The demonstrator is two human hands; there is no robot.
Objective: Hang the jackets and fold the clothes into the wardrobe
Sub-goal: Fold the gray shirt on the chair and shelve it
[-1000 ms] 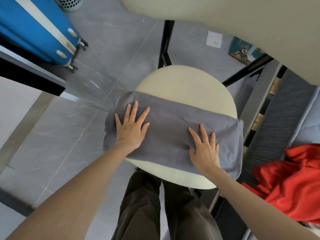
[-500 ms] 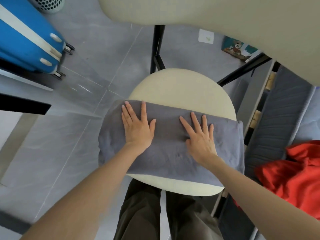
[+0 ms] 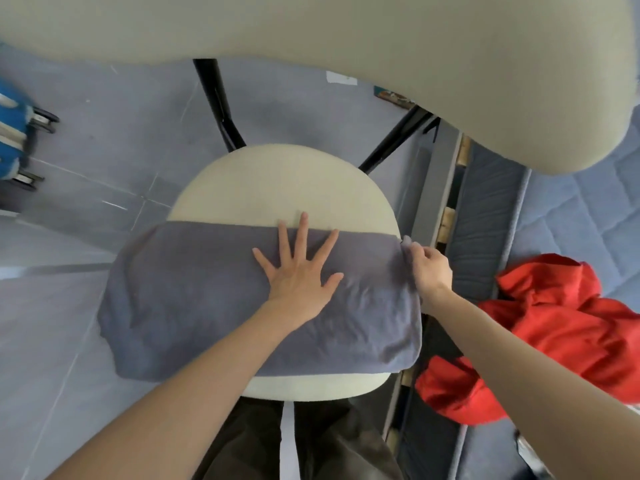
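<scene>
The right hand (image 3: 429, 268) is pinching only the far right corner of the grey garment (image 3: 207, 299), and that is the worry. With so small a bite, the stacked layers may be peeling apart as the end comes over, leaving a crooked fold. The other danger is sitting on the left: that end is hanging off the chair seat (image 3: 277, 181) over the floor (image 3: 104, 140), and if the pressing palm is lifting too soon, its weight could be dragging the whole band off the seat. The red garment (image 3: 554, 334) is lying just beside the right arm, close enough to be snagged on a wide swing.

The left hand (image 3: 299, 271) is lying flat in the middle of the cloth, fingers fanned wide and pressing down, the fingertips reaching just past the far edge onto the cream cushion.

The garment itself is looking like a long, soft grey band, already folded lengthwise and running across the near half of the round seat. Both ends are overhanging, the left one drooping more. Light creases are showing across it, and the right end is bunching slightly under the pinch.
</scene>
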